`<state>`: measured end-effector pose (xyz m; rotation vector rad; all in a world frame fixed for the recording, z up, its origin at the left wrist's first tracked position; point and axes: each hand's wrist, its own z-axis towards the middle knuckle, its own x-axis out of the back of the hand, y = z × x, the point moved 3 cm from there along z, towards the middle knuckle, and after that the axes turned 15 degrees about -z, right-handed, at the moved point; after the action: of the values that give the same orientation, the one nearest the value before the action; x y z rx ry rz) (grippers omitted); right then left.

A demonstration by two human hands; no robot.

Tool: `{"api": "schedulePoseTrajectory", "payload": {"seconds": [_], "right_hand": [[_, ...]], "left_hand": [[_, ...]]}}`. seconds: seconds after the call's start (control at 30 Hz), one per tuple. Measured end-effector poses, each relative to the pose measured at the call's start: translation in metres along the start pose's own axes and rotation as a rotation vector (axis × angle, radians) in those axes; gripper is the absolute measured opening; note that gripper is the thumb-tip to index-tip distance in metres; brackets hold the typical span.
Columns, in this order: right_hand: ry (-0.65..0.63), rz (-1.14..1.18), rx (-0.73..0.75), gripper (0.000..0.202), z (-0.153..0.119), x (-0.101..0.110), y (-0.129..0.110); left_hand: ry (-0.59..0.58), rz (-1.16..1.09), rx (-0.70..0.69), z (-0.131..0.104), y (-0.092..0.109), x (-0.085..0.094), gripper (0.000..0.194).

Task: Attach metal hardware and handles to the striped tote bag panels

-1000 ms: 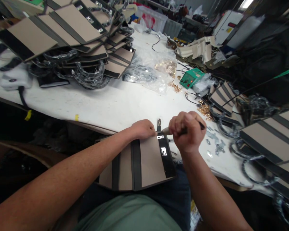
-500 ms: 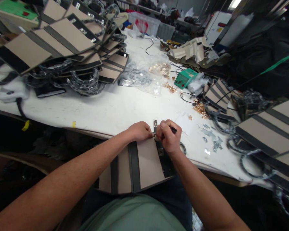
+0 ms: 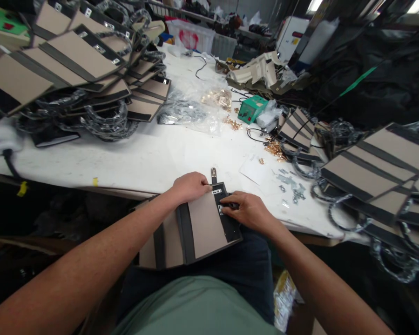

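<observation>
A beige panel with dark bands (image 3: 206, 223) lies across my lap and against the table's front edge. My left hand (image 3: 192, 187) pinches its upper edge, near a small metal clasp on a dark tab (image 3: 214, 174). My right hand (image 3: 246, 208) is closed round a short dark tool, mostly hidden by the fingers. Its fingertips are at a silver plate (image 3: 220, 210) on the panel's black strip. A second silver plate (image 3: 217, 191) sits higher on that strip.
Stacked beige panels (image 3: 80, 56) fill the back left, and more (image 3: 373, 167) lie at the right. Loose silver plates (image 3: 295, 190), gold fittings (image 3: 275, 148), white paper (image 3: 254, 169), a green box (image 3: 252, 109) and plastic bags (image 3: 188, 109) are on the white table (image 3: 125, 160).
My right hand has moved from the panel's top edge down to the silver plate on the black strip, uncovering the upper plate. My left hand keeps its pinch. The camera view has shifted right.
</observation>
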<state>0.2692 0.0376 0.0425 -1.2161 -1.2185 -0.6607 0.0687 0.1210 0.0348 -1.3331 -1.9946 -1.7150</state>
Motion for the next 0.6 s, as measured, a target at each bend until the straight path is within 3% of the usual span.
{"api": "schedulePoseTrajectory", "payload": {"seconds": [0.13, 0.23, 0.3, 0.37, 0.47, 0.6], "right_hand": [[-0.01, -0.032, -0.044, 0.023, 0.0, -0.001, -0.001], [-0.022, -0.031, -0.09, 0.022, 0.001, -0.001, -0.001], [-0.031, -0.027, -0.12, 0.022, 0.002, -0.002, -0.001], [-0.045, -0.02, -0.144, 0.023, 0.003, -0.002, -0.001], [-0.07, -0.007, -0.163, 0.022, 0.005, -0.002, 0.0], [-0.076, 0.023, -0.15, 0.022, 0.007, 0.0, -0.001]], "left_hand": [[0.168, 0.066, -0.012, -0.02, 0.008, -0.004, 0.028], [0.381, 0.116, -0.225, -0.046, 0.017, -0.016, 0.027], [0.446, 0.115, -0.414, -0.067, 0.021, -0.031, 0.025], [0.399, 0.1, -0.532, -0.087, 0.02, -0.05, 0.03], [0.288, 0.12, -0.596, -0.106, 0.013, -0.073, 0.043], [0.239, 0.149, -0.57, -0.109, 0.007, -0.082, 0.053]]}}
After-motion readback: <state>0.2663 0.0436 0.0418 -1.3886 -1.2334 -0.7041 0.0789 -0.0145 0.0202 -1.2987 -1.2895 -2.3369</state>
